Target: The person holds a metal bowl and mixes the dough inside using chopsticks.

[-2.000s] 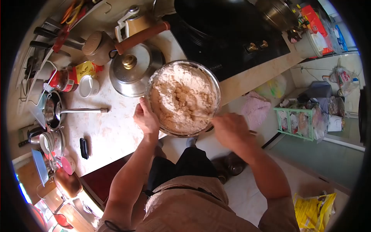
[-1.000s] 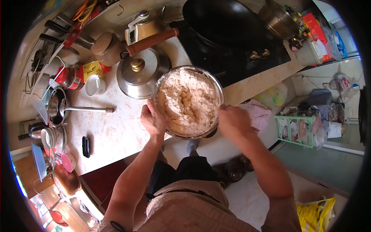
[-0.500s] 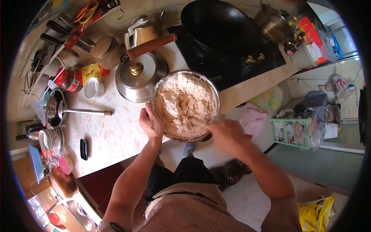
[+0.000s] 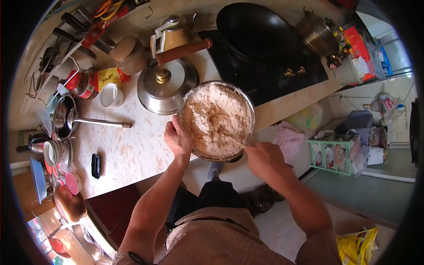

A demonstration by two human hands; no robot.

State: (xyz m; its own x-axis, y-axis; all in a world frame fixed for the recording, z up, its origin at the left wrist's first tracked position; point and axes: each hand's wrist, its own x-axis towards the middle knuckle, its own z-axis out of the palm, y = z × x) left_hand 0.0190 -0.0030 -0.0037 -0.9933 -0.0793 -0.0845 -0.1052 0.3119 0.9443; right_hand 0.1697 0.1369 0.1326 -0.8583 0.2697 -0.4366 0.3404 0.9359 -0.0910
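A round metal bowl [image 4: 253,115] is tilted toward me at the counter's front edge. Inside lies a crumbly, pale floury dough [image 4: 214,117], loose and powdery toward the far side. My left hand [image 4: 178,139] grips the bowl's left rim, fingers along the outside. At the lower right rim, my right hand [image 4: 266,160] is closed around a thin, light-coloured stick, like a chopstick [image 4: 238,143], whose far end reaches into the dough. Most of the stick is hidden by the hand and the dough.
Behind the bowl stand a lidded pan [image 4: 150,90] and a black wok [image 4: 256,35] on the stove [image 4: 278,84]. A white cup [image 4: 110,96], a small steel pan [image 4: 66,117] and a black object [image 4: 96,165] are on the left. A green basket [image 4: 329,157] stands right.
My right hand has moved slightly right and down, and the stick shows more clearly. The whole view has shifted a little; my left hand keeps its hold on the bowl.
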